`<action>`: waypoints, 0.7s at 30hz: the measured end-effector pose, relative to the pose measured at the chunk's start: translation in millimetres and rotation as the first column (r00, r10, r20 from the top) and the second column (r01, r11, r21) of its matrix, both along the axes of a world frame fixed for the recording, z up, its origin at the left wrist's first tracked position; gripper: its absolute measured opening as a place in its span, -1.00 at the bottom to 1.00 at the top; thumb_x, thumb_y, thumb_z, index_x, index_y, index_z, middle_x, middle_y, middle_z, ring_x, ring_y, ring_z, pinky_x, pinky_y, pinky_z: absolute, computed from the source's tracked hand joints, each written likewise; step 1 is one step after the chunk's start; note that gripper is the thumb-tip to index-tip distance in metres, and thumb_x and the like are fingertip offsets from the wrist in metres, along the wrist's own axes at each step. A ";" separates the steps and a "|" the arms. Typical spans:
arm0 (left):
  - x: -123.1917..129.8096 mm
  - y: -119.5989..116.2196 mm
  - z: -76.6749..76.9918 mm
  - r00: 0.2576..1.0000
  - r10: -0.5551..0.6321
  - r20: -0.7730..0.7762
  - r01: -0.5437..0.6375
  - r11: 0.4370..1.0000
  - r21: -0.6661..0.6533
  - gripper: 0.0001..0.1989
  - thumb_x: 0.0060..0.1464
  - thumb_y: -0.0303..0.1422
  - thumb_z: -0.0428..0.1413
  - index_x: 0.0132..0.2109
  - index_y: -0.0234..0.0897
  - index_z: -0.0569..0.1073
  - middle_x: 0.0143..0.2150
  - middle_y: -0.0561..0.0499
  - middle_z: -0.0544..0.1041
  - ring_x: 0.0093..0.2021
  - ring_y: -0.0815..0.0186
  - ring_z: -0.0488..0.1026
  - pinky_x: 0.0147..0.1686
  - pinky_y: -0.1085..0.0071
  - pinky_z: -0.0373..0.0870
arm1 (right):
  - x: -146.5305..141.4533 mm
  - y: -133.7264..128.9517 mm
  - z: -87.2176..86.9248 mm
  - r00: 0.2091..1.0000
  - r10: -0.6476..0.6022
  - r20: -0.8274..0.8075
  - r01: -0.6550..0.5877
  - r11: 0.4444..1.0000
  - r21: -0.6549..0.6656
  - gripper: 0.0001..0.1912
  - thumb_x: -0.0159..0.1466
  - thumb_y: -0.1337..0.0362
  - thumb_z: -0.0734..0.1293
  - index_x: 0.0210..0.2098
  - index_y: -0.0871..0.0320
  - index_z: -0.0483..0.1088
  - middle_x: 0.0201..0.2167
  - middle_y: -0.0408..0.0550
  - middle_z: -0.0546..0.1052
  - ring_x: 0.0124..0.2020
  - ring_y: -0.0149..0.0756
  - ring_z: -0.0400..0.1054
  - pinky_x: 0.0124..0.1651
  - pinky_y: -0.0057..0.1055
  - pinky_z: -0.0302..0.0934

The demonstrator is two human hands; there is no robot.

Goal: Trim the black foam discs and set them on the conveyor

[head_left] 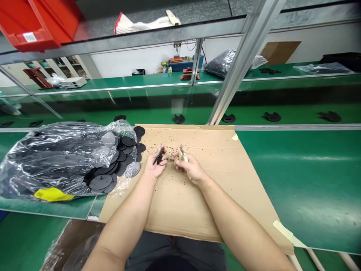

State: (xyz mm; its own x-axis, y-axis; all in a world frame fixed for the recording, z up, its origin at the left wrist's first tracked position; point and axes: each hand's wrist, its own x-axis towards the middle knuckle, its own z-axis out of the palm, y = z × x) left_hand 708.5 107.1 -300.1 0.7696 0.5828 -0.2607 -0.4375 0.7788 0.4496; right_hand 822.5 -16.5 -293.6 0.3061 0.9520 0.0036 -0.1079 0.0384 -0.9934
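Note:
My left hand (155, 162) is closed around a black plastic disc (158, 156), seen nearly edge-on; whether it is one piece or a pair I cannot tell. Just to its right, my right hand (189, 165) grips small nippers (182, 153) with pale handles and a metal tip pointing up and away. The nippers and the disc are apart. Both hands are above a brown cardboard sheet (180, 210) sprinkled with tiny black bits. Left of my hands, many black discs (100, 182) spill from a clear plastic bag (56, 154) full of them.
Behind the cardboard runs a green belt (152, 117) carrying small groups of black discs (178, 119). A metal post (234, 71) slants up at right. Overhead, a shelf holds a red bin (42, 26) and a white glove (141, 25). An opened carton (76, 241) stands below at left.

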 end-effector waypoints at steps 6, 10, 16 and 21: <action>10.2 -0.7 -5.6 0.933 0.321 -0.163 -0.297 0.943 0.152 -0.73 -0.04 -0.55 0.24 -0.16 -0.33 0.39 -0.28 0.01 0.47 -0.39 0.44 0.41 -0.43 0.54 0.38 | 10.5 -6.0 10.6 0.733 0.211 -0.646 -0.293 0.956 -0.020 -0.68 0.15 0.23 0.29 -0.13 0.25 0.40 -0.43 -0.05 0.47 -0.38 -0.24 0.39 -0.21 -0.23 0.30; 10.8 -1.5 -6.9 0.947 0.294 -0.131 -0.268 0.945 0.187 -0.71 -0.06 -0.58 0.23 -0.14 -0.37 0.42 -0.16 -0.06 0.48 -0.29 0.38 0.45 -0.36 0.49 0.42 | 8.1 -3.2 7.4 0.794 0.140 -0.591 -0.196 0.980 -0.032 -0.66 0.09 0.25 0.36 -0.15 0.24 0.40 -0.52 -0.14 0.41 -0.51 -0.33 0.33 -0.39 -0.35 0.25; 12.5 0.6 -10.0 0.950 0.293 -0.112 -0.273 0.948 0.162 -0.79 -0.09 -0.56 0.25 -0.26 -0.41 0.40 -0.24 -0.09 0.49 -0.33 0.36 0.46 -0.35 0.46 0.43 | 1.7 2.5 -0.7 0.957 -0.170 -0.236 0.185 0.982 0.045 -0.72 0.01 0.19 0.46 -0.40 0.17 0.33 -0.68 -0.26 0.28 -0.64 -0.42 0.16 -0.55 -0.48 0.07; 17.0 -2.3 -14.1 0.926 0.368 -0.086 -0.349 0.919 0.183 -0.82 0.00 -0.48 0.20 -0.27 -0.33 0.32 -0.39 0.01 0.46 -0.43 0.39 0.44 -0.35 0.43 0.42 | -0.4 5.4 6.8 0.906 -0.373 0.198 0.357 0.927 0.116 -0.67 0.06 0.10 0.41 -0.29 0.18 0.36 -0.54 -0.19 0.35 -0.54 -0.39 0.21 -0.44 -0.43 0.14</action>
